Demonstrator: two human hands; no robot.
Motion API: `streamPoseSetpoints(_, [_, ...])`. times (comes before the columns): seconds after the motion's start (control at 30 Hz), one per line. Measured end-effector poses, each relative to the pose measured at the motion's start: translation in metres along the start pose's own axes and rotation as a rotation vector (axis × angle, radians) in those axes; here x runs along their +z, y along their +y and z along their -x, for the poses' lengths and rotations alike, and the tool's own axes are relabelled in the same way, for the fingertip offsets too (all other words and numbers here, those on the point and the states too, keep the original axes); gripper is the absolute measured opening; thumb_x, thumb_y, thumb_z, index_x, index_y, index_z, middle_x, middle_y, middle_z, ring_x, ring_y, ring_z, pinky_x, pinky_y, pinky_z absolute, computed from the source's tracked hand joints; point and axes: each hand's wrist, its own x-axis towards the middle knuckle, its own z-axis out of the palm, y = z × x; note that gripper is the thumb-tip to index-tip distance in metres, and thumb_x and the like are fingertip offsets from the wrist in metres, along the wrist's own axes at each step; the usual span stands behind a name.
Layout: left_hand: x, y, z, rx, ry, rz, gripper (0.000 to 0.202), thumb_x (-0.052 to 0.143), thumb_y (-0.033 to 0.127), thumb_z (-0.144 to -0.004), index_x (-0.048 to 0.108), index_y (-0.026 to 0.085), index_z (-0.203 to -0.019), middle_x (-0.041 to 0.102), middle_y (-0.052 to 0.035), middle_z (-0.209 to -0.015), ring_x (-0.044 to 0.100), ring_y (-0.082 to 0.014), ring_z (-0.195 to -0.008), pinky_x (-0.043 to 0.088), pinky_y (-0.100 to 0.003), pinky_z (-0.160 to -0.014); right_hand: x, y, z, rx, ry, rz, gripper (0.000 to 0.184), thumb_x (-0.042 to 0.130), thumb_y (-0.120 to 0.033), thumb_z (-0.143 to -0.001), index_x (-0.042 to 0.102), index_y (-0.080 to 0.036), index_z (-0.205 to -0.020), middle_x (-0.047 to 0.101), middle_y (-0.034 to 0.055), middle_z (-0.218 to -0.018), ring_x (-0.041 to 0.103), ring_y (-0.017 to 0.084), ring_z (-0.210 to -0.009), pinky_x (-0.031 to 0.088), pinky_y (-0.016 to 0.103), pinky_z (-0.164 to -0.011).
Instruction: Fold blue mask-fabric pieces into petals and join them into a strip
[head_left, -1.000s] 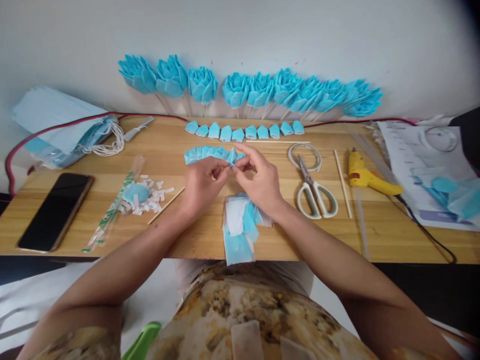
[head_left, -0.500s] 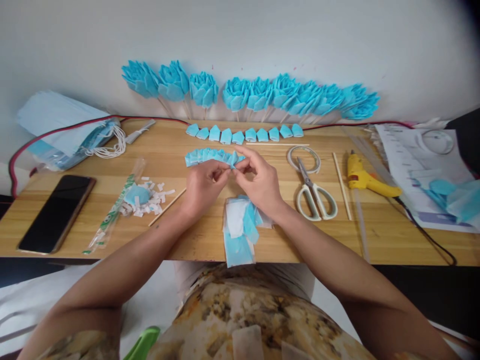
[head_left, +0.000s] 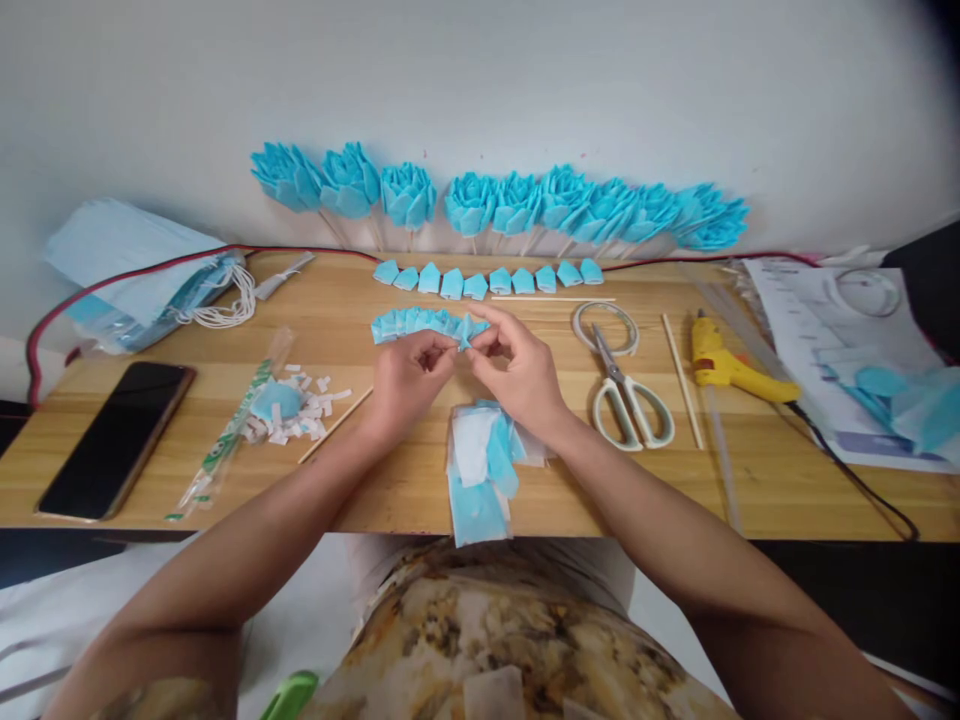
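Observation:
Between the fingertips of both hands is a small folded blue fabric petal [head_left: 466, 331]. My left hand [head_left: 409, 385] is closed, its thumb and forefinger pinching at the petal's lower left edge. My right hand [head_left: 519, 372] pinches the same petal from the right. Just behind the hands lies a tight row of folded blue petals [head_left: 412, 323], partly hidden by the fingers. Farther back, a spaced row of pointed blue petals [head_left: 475, 286] runs across the table. Cut blue and white fabric pieces [head_left: 478, 505] are heaped in front of my hands, at the table's near edge.
Blue fabric flowers [head_left: 409, 195] on sticks lean along the wall. To the right are scissors [head_left: 630, 400], a tape roll [head_left: 577, 325] and a yellow glue gun [head_left: 731, 370] with a cord. On the left lie a phone [head_left: 116, 440], white scraps [head_left: 304, 425] and a bag of face masks [head_left: 142, 260].
The view has tilted slightly, so the table sits a little lower. Both hands keep pinching the petal, with small shifts of the fingers.

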Motion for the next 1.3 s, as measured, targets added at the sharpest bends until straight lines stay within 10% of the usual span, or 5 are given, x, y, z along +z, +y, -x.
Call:
streamPoseSetpoints(0.47, [-0.019,0.018,-0.009,-0.119,0.070,0.116,0.015,0.062,0.031,-0.079,0.064,0.018,-0.073,0.058,0.0011,-0.062,0.045,-0.0101,-0.056,0.035,-0.023,-0.051,-0.017,0.024,-0.020,0.175,0.069,-0.210,0.045,0.063,-0.024,-0.080,0.062,-0.023,-0.124,0.069,-0.0011,-0.082,0.064,0.015,-0.076,0.054,0.033,-0.076])
streamPoseSetpoints(0.67, [-0.109,0.047,-0.006,-0.002,0.097,-0.291,0.013,0.064,0.031,-0.079,0.070,0.020,-0.077,0.063,0.0003,-0.065,0.050,-0.0128,-0.059,0.036,-0.026,-0.055,-0.017,0.033,-0.024,0.181,0.053,-0.291,0.043,0.063,-0.026,-0.077,0.062,-0.023,-0.120,0.067,-0.0009,-0.082,0.064,0.017,-0.075,0.055,0.035,-0.076])
streamPoseSetpoints(0.87, [-0.180,-0.002,0.027,-0.149,-0.205,-0.666,0.024,0.056,0.038,-0.079,0.072,0.022,-0.071,0.074,-0.0045,-0.077,0.061,-0.0204,-0.068,0.039,-0.030,-0.063,-0.011,0.024,-0.020,0.164,0.037,-0.341,0.038,0.066,-0.027,-0.074,0.067,-0.022,-0.112,0.068,-0.0009,-0.082,0.064,0.016,-0.076,0.055,0.035,-0.076])
streamPoseSetpoints(1.3, [-0.165,-0.033,0.028,-0.060,-0.027,-0.613,0.016,0.061,0.031,-0.072,0.071,0.022,-0.082,0.068,-0.0043,-0.079,0.057,-0.0189,-0.070,0.043,-0.030,-0.068,-0.030,-0.006,-0.026,0.143,-0.099,-0.279,0.037,0.064,-0.021,-0.077,0.068,-0.022,-0.114,0.069,0.0004,-0.085,0.063,0.015,-0.075,0.055,0.034,-0.073])
